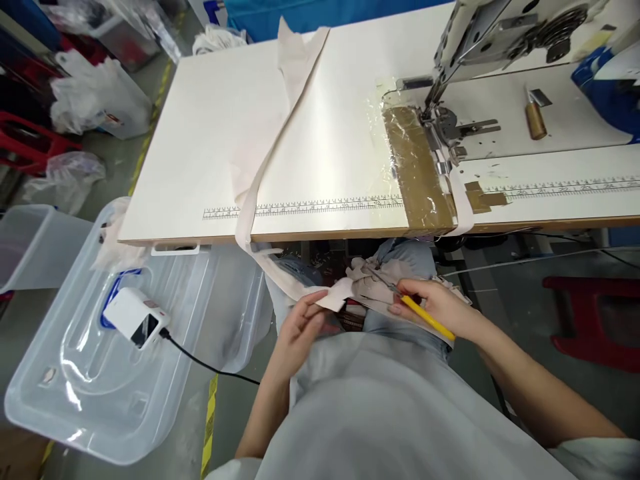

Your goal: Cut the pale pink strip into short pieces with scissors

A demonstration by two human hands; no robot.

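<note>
My left hand (299, 330) pinches the end of a long pale pink fabric strip (273, 267) above my lap. From there the strip runs up over the table's front edge and lies across the tabletop, folded at its far end. Yellow-handled thread snips (427, 317) are in my right hand (437, 303), their metal blades pointing up and left toward the cloth. Crumpled pale pink fabric pieces (385, 273) lie on my lap beneath the blades. Whether the blades touch the strip I cannot tell.
A sewing machine (440, 127) stands on the white table (200, 127), a narrow band hanging from its front. A wooden-handled blade (536, 120) lies at right. On the left, a white device (135, 317) with a black cable sits on a clear bin lid (100, 400). A red stool (590, 327) stands right.
</note>
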